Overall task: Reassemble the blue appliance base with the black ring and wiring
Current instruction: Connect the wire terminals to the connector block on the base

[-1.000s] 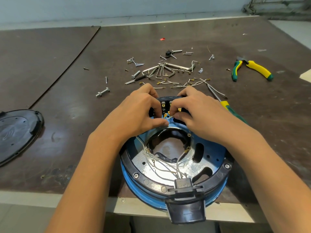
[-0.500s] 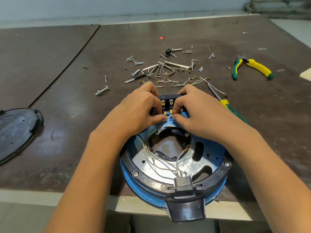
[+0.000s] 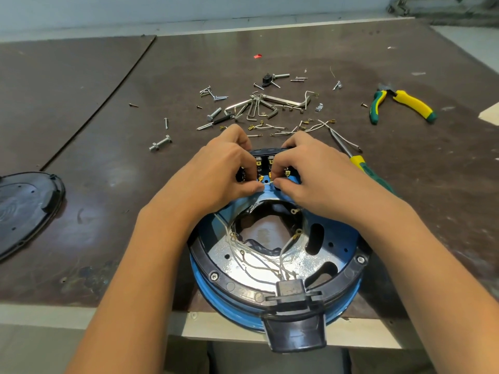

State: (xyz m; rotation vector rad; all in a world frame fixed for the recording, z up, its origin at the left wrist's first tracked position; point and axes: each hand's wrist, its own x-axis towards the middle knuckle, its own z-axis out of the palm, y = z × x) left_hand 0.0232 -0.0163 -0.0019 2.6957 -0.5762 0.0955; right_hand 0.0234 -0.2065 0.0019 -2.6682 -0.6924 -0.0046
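Your hands have hardly shifted since a second ago. Your left hand point(image 3: 224, 171) and right hand point(image 3: 310, 179) stay curled at the far rim of the blue base point(image 3: 229, 309), thumbs and forefingers pinching a short white wire point(image 3: 270, 182) between them, just before the black switch block point(image 3: 266, 152).

You work on a scuffed, dark brown table point(image 3: 121, 184) with a pale wall point(image 3: 162, 9) beyond. Its near edge runs under your forearms, and the base with its black ring point(image 3: 232, 279) overhangs it. Loose wiring point(image 3: 259, 255) lies inside.

The widest stretch of tabletop lies left of your left hand, reaching to a black cover point(image 3: 24, 206). Beyond your fingers lie scattered screws and hex keys point(image 3: 256, 106). A screwdriver point(image 3: 364, 168) sits just right of your right hand, with pliers point(image 3: 405, 103) farther off.
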